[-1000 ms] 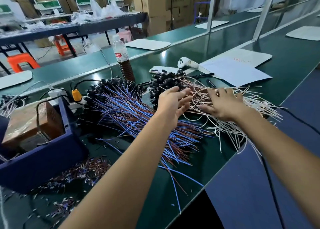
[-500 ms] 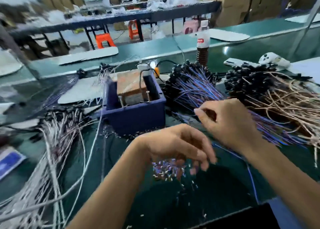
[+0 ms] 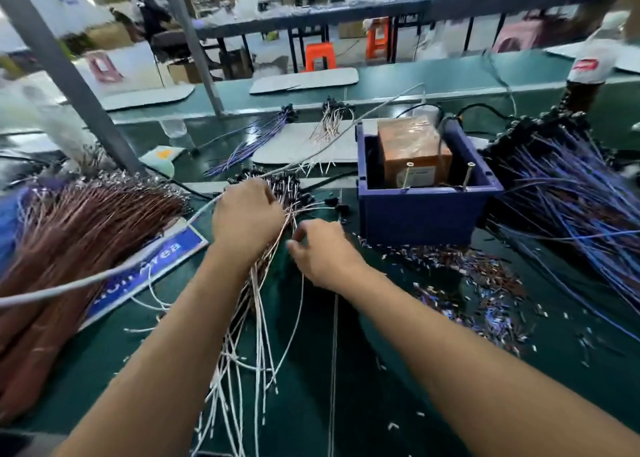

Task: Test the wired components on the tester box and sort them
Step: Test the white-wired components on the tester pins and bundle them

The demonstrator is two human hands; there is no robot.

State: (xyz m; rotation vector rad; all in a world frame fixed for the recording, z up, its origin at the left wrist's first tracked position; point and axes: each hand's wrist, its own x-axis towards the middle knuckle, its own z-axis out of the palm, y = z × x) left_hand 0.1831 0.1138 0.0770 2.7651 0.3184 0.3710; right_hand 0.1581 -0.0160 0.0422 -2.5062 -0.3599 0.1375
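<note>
Green bench (image 3: 311, 404), factory floor behind; left hand (image 3: 247, 219) gripping white-wire bundle (image 3: 256, 318), right hand (image 3: 322, 252) pinching one strand; best separated singly before tester box (image 3: 426, 210).

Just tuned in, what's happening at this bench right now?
A person is working on a bundle of white and pink wired components lying on the green bench. The left hand grips the bundle near its black connector ends, while the right hand pinches at single wires beside it. The blue tester box sits just to the right, untouched. Sorted piles lie either side: brown wires to the left, blue wires to the right.
</note>
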